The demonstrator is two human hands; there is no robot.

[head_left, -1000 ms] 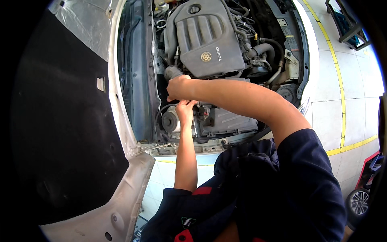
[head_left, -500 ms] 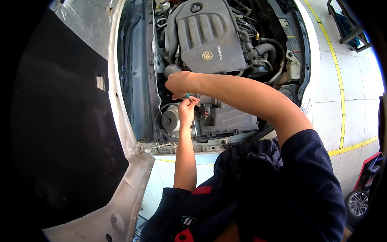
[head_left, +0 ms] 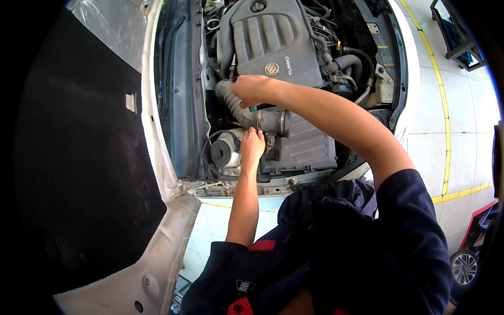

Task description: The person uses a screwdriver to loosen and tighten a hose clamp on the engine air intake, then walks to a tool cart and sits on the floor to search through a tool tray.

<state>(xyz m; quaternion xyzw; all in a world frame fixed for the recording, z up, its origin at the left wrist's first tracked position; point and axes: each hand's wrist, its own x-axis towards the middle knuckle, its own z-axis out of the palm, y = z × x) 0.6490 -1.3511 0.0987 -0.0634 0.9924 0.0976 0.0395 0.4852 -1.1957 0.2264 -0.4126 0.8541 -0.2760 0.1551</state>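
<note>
My right hand (head_left: 249,92) is closed over a small green-handled tool (head_left: 253,109), mostly hidden by my fingers, just above the ribbed grey intake hose (head_left: 235,108). My left hand (head_left: 253,140) is closed, its fingertips at the lower side of the hose near a clamped joint (head_left: 273,123); what they pinch is hidden. A grey box with a ribbed lid (head_left: 310,149) lies right of my left hand. A round grey-topped part (head_left: 220,155) sits to its left. The engine cover (head_left: 270,39) is above both hands.
The car's raised panel with black lining (head_left: 89,173) fills the left, beside the windscreen edge (head_left: 176,94). The front rail (head_left: 291,181) runs below the engine bay. A dark metal rack (head_left: 452,31), yellow-lined floor tiles (head_left: 428,152) and a wheel (head_left: 464,268) are at the right.
My right hand has risen up and right, exposing more of the ribbed hose and its joint. My left hand has shifted right and slightly up, then slightly down, staying at the hose.
</note>
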